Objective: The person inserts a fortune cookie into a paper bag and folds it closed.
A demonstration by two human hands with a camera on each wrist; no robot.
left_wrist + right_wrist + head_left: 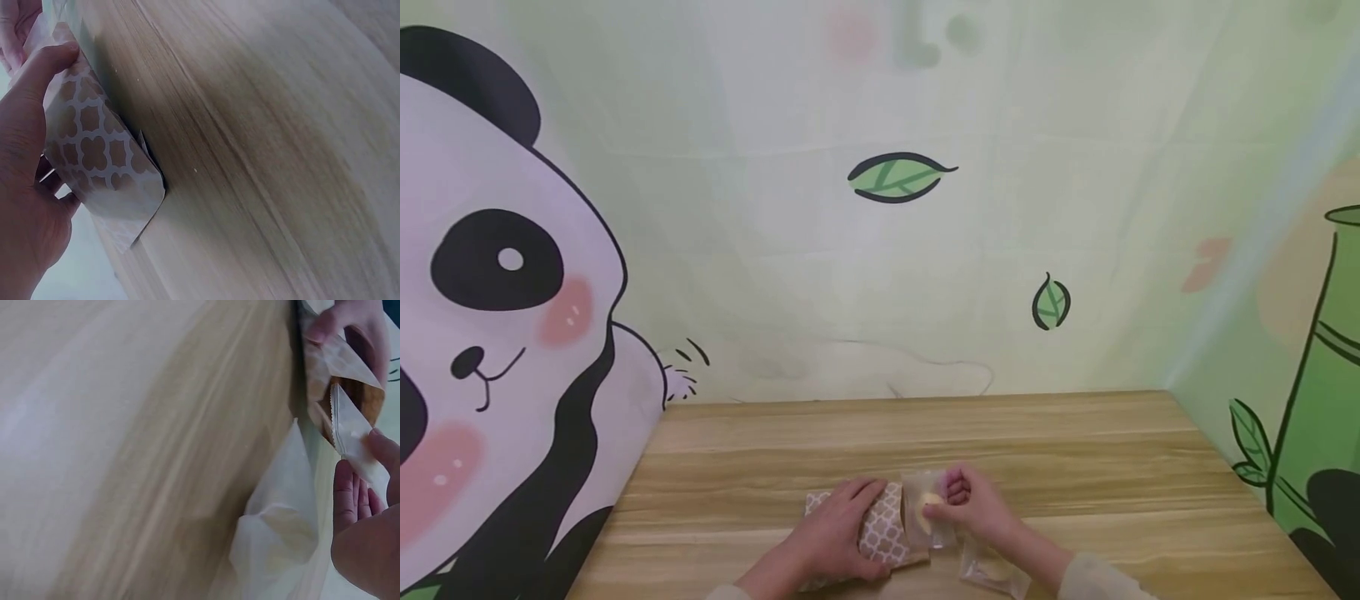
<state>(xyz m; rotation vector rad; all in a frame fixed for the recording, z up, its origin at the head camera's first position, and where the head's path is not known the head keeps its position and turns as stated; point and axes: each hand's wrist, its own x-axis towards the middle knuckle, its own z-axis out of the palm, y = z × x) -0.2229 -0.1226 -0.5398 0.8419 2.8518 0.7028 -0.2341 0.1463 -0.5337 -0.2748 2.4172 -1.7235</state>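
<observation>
A brown paper bag with a white lattice pattern point(883, 527) lies on its side on the table. My left hand point(827, 533) grips it, thumb on the near side and fingers over the far side. In the right wrist view its brown inside point(370, 397) shows at the open end. My right hand point(985, 507) pinches a small clear packet point(916, 529) with a pale yellow piece inside. One crimped edge of this packet overlaps the bag's mouth in the right wrist view.
A second translucent packet point(994, 573), also with something pale yellow inside, lies on the wooden table point(760, 450) below my right wrist. Behind the table hangs a pale green backdrop point(760, 208) printed with a panda, leaves and bamboo.
</observation>
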